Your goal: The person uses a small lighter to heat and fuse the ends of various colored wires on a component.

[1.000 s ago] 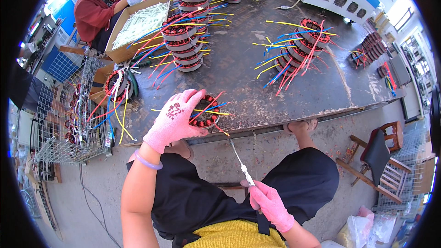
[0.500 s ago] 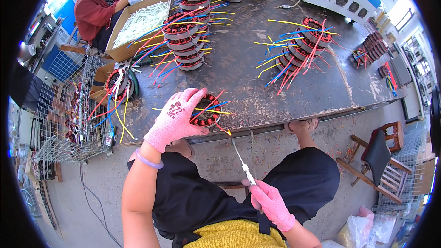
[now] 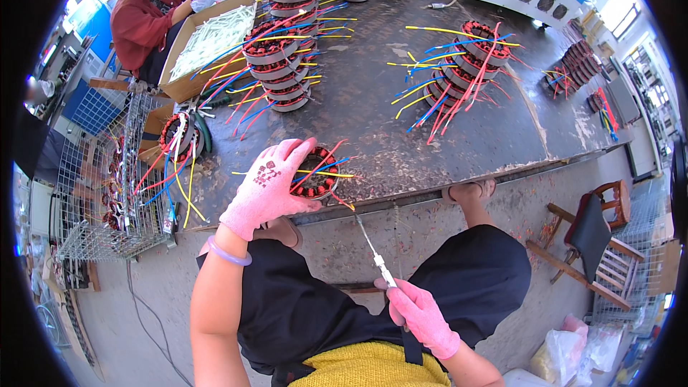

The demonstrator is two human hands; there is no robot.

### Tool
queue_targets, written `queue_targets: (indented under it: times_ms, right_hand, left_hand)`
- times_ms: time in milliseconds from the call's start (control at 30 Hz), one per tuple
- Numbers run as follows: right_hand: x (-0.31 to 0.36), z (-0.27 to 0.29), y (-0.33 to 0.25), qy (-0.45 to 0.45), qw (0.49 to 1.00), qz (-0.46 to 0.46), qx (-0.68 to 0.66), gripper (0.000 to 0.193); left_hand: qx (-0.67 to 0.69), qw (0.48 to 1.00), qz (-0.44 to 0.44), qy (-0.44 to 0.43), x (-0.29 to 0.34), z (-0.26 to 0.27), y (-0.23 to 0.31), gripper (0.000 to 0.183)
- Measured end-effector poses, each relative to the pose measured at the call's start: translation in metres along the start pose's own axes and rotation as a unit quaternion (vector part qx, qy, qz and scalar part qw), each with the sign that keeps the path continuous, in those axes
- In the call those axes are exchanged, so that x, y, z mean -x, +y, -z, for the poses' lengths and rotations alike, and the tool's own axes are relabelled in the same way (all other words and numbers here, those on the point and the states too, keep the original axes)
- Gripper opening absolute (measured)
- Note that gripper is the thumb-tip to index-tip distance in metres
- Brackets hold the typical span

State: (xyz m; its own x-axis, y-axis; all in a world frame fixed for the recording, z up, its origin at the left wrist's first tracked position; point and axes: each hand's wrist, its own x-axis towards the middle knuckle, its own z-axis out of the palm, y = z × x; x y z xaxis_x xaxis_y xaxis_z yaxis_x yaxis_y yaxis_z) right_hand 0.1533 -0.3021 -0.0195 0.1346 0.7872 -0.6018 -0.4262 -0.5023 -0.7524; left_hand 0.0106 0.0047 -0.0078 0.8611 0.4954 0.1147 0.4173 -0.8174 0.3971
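At the table's front edge my left hand [image 3: 266,190], in a pink glove, grips the left side of a ring-shaped motor stator [image 3: 329,182] with red and black windings. Red, blue and yellow wires cross its opening, and one short reddish lead [image 3: 344,202] sticks out over the edge toward me. My right hand [image 3: 423,315], also gloved in pink, closes around a slim pen-like tool [image 3: 381,267] with a white collar and thin metal shaft, perhaps a soldering iron. Its tip points up at the end of that lead, very near it; contact is unclear.
Stacked stators [image 3: 283,72] rise beyond my left hand, another stack [image 3: 469,64] stands farther right. A wired stator [image 3: 179,136] lies beside the wire basket [image 3: 107,236]. A box of white sticks [image 3: 208,43] sits near a seated co-worker [image 3: 147,18]. A stool [image 3: 589,240] stands at right.
The view has shifted slightly, so the table's things appear a little to the left. The tool's tip sits slightly lower from the lead's end. Both hands keep their holds.
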Motion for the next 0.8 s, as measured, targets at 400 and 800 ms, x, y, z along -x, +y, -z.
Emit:
queue_targets:
  times_ms: [400,800]
  right_hand:
    - [-0.003,0.001,0.004,-0.015,1.000,-0.005,-0.017,0.039]
    - [-0.004,0.002,0.011,-0.021,0.999,0.009,-0.041,0.038]
  left_hand:
    - [-0.001,1.000,-0.003,-0.011,-0.003,0.000,-0.001,0.102]
    - [-0.004,1.000,-0.001,-0.017,-0.004,0.003,0.003,0.101]
